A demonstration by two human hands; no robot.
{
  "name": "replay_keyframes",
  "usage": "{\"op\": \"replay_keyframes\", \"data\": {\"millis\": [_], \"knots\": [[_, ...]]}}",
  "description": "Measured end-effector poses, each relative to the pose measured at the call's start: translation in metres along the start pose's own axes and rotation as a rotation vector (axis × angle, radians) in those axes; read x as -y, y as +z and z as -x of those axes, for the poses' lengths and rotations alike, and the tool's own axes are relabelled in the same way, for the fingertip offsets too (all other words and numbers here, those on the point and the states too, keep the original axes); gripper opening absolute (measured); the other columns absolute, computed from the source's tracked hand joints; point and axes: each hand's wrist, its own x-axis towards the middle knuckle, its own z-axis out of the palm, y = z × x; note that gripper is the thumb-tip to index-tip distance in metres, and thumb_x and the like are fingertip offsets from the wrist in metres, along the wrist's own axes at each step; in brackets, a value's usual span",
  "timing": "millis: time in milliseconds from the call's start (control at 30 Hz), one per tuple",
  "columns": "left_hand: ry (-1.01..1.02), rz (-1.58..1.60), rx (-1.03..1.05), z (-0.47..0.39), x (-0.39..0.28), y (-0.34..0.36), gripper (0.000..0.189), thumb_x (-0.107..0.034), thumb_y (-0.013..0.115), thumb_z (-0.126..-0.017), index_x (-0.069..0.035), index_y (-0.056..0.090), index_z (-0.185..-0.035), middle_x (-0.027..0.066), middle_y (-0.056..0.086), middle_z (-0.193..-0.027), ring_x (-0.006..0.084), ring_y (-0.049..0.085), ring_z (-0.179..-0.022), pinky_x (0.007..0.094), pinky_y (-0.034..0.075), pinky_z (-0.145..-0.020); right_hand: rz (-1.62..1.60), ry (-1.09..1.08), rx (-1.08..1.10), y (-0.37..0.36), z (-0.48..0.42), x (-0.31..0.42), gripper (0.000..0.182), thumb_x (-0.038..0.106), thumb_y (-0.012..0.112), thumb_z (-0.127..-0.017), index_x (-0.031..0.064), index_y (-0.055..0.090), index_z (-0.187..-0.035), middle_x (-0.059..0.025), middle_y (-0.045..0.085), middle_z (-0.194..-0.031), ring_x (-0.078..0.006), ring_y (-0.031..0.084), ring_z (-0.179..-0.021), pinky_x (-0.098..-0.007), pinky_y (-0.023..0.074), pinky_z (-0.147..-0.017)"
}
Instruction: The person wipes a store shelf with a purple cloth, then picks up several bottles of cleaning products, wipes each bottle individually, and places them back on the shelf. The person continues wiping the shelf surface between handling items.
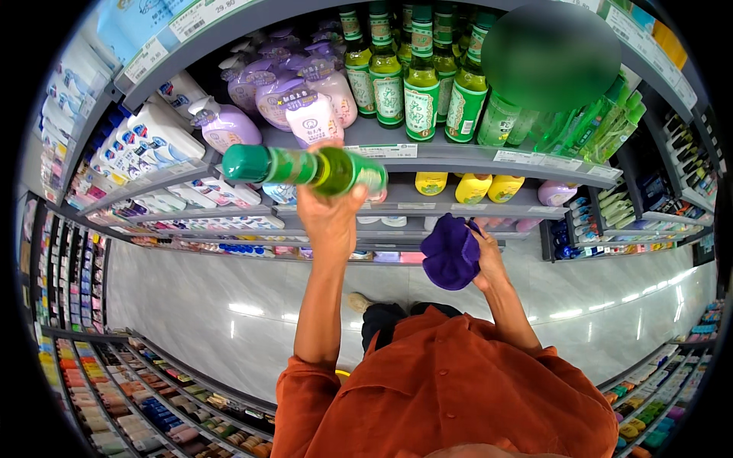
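My left hand grips a green glass bottle around its body. The bottle lies almost level, its dark green cap pointing left, in front of the shelf edge. In my right hand is a bunched purple cloth, held lower and to the right, over the aisle. Similar green-labelled bottles stand upright on the shelf before me. Left of them are purple and pink pump bottles. A blurred patch hides part of the green bottles on the right.
The grey shelf has price tags along its front edge. Yellow bottles sit on the shelf below. White bottles fill the shelf at left. Behind me runs another stocked shelf, across a grey tiled floor.
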Motion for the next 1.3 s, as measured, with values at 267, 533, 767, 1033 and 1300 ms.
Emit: {"op": "replay_keyframes", "data": {"millis": [267,533,767,1033,1300], "knots": [[0.129,-0.061,0.194,-0.062,0.028,0.015,0.050,0.000,0.069,-0.079,-0.002,0.044,-0.122,0.0038,0.053,-0.108,0.0117,0.051,-0.097,0.0264,0.041,-0.089,-0.052,-0.064,-0.055,-0.005,0.008,0.011,0.019,0.006,0.051,-0.091,-0.0003,0.057,-0.108,-0.0089,0.065,-0.098,-0.0161,0.065,-0.084,-0.0271,0.0547,-0.076],[0.069,-0.129,0.207,-0.092,0.047,0.016,0.048,0.000,0.067,-0.080,0.000,0.044,-0.123,0.0047,0.054,-0.111,0.0119,0.051,-0.100,0.0265,0.039,-0.091,-0.109,-0.104,-0.102,-0.022,0.014,0.013,0.017,0.009,0.055,-0.090,0.0013,0.061,-0.104,-0.0078,0.066,-0.096,-0.0153,0.065,-0.084,-0.0273,0.0539,-0.076],[0.027,-0.205,0.197,-0.096,0.060,0.014,0.056,0.000,0.065,-0.082,0.002,0.038,-0.131,0.0082,0.053,-0.117,0.0145,0.050,-0.106,0.0270,0.038,-0.094,-0.134,-0.097,-0.118,-0.030,0.007,0.009,0.020,0.010,0.052,-0.091,0.0002,0.060,-0.107,-0.0087,0.066,-0.098,-0.0167,0.066,-0.087,-0.0288,0.0539,-0.080],[0.056,-0.330,0.230,-0.105,0.065,0.015,0.055,0.003,0.059,-0.085,0.000,0.035,-0.135,0.0087,0.051,-0.123,0.0152,0.048,-0.110,0.0280,0.036,-0.096,-0.147,-0.076,-0.105,-0.026,0.002,0.012,0.019,0.009,0.050,-0.092,0.0005,0.059,-0.107,-0.0091,0.066,-0.099,-0.0174,0.066,-0.087,-0.0293,0.0541,-0.080],[0.028,-0.325,0.217,-0.111,0.068,0.012,0.066,-0.001,0.059,-0.084,0.000,0.025,-0.140,0.0124,0.044,-0.131,0.0201,0.041,-0.120,0.0304,0.029,-0.103,-0.164,-0.073,-0.134,-0.021,0.002,0.012,0.018,0.006,0.054,-0.090,-0.0004,0.060,-0.105,-0.0084,0.066,-0.096,-0.0152,0.066,-0.082,-0.0262,0.0545,-0.074]]}}
